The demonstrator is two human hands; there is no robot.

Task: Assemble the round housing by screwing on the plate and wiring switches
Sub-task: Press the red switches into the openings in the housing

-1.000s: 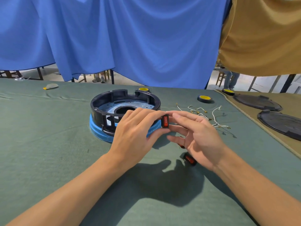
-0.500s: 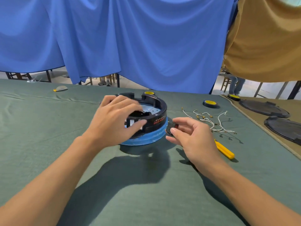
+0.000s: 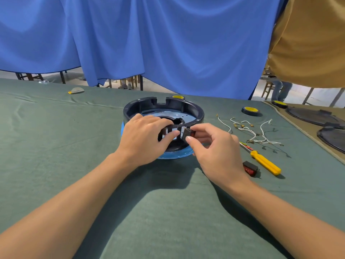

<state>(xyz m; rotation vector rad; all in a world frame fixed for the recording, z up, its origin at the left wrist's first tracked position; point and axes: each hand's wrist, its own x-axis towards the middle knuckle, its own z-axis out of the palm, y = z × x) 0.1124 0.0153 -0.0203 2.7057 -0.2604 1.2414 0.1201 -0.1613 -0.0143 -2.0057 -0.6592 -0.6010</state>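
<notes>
- The round black housing [image 3: 188, 106] stands on a blue base [image 3: 173, 156] at the middle of the green worktop [image 3: 56, 139], with its open side up.
- A pale metal plate [image 3: 164, 113] lies flat inside the housing.
- The left hand [image 3: 143, 139] grips the near wall of the housing: its fingers [image 3: 147, 118] curl over the rim and the thumb presses on the outside.
- The right hand [image 3: 214, 148] pinches a small red and black switch [image 3: 188, 134] between thumb and forefinger, right against an opening in the near wall.
- A second switch [image 3: 250, 168] lies on the worktop to the right, just beside a yellow screwdriver [image 3: 266, 163].
- Behind them lie loose white wires [image 3: 252, 132], and farther back a roll of black tape [image 3: 250, 111].
- Two dark round lids [image 3: 308, 116] rest at the far right edge.
- A blue cloth [image 3: 168, 43] hangs behind the worktop.
</notes>
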